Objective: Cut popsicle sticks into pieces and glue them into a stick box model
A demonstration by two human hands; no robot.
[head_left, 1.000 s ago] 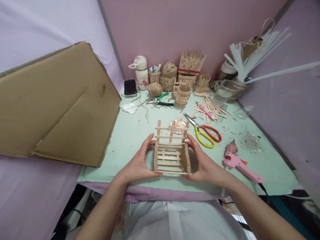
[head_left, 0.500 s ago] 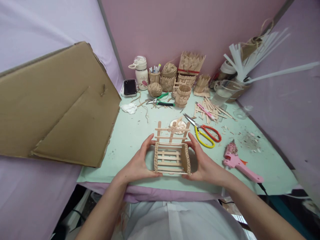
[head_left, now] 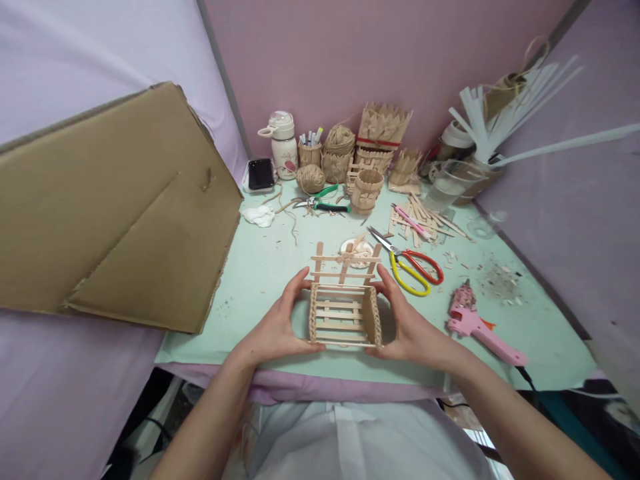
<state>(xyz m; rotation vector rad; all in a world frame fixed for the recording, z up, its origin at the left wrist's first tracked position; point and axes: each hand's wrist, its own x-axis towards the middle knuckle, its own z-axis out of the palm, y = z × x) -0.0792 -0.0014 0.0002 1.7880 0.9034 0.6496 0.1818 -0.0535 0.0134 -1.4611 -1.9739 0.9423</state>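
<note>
Between my hands, near the table's front edge, is a small popsicle-stick basket (head_left: pixel 340 327) with slatted sides, braided twine along its two end panels and a fence-like stick back rising behind. My left hand (head_left: pixel 280 323) grips its left end, thumb at the near corner and fingers at the far one. My right hand (head_left: pixel 407 327) holds the right end the same way. Past the back lies a white round lid (head_left: pixel 367 256) with stick pieces on it. Scissors (head_left: pixel 407 261) with one yellow and one red handle lie slightly open to the right.
A pink glue gun (head_left: pixel 483 323) rests at right, its cord off the edge. Cardboard (head_left: pixel 135 220) leans at left. Behind stand a bottle (head_left: pixel 284 150), twine balls (head_left: pixel 311 179), a stick cup (head_left: pixel 367 191), green-handled pruners (head_left: pixel 325 203), loose sticks (head_left: pixel 417 217) and a plastic cup (head_left: pixel 453 183).
</note>
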